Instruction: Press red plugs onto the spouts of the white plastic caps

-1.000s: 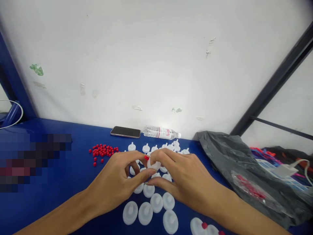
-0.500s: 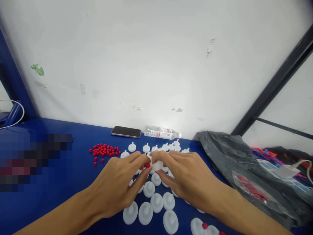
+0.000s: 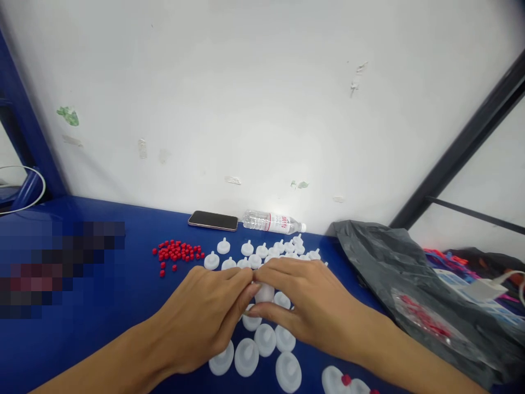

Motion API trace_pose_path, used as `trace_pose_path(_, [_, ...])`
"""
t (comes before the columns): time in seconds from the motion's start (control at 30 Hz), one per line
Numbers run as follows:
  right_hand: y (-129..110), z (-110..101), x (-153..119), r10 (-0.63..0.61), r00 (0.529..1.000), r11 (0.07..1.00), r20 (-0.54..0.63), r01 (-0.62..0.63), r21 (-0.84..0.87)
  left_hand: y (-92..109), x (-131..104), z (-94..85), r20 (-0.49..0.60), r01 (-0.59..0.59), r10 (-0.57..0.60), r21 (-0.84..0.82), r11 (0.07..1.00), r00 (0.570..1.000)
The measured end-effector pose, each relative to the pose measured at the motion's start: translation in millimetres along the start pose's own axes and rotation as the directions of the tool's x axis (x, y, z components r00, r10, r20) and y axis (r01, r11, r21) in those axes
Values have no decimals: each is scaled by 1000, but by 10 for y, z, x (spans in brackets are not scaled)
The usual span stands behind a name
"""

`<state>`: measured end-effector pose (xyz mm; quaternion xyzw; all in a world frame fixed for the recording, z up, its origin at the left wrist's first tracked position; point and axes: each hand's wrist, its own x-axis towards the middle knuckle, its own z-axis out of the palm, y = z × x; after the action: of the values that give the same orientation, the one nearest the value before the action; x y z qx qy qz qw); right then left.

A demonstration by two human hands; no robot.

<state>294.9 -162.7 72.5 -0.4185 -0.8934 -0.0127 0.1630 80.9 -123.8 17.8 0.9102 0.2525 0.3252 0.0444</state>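
Note:
My left hand [image 3: 209, 312] is closed in a pinch, thumb against fingers, at the tip of a white plastic nozzle lid [image 3: 264, 294]. The small red cap seen in this pinch a moment earlier is hidden by the fingers. My right hand [image 3: 305, 295] grips the same lid between thumb and fingers, and the fingertips of both hands meet. Many more white nozzle lids [image 3: 246, 357] stand spout up around and below the hands. To the left lies a loose pile of small red caps [image 3: 176, 251].
A phone [image 3: 213, 220] and a clear plastic bottle [image 3: 273, 222] lie by the wall on the blue table [image 3: 135, 279]. At right is a dark plastic bag [image 3: 369, 257] with a clear packet of red pieces [image 3: 424, 317] on it. Red-capped lids [image 3: 334, 380] sit at the front edge.
My hands have drawn together, the left pressing in against the lid's tip. The red cap between the left fingers has gone out of sight. The view has shifted slightly.

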Motion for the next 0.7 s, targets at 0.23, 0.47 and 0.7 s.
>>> trace_pose_path(0.23, [107, -23, 14, -52, 991, 976, -122, 25, -218, 109, 108, -59, 106, 410, -414, -489, 770, 904])
trace_pose_path(0.47, [373, -218, 25, 130, 930, 925, -344, -239, -296, -500, 195, -663, -230, 589, -595, -101, 802, 770])
trace_pose_path(0.7, [195, -301, -53, 123, 979, 967, -161, -155, -204, -1110, 67, -959, -2, 590, -710, 558, 583, 704])
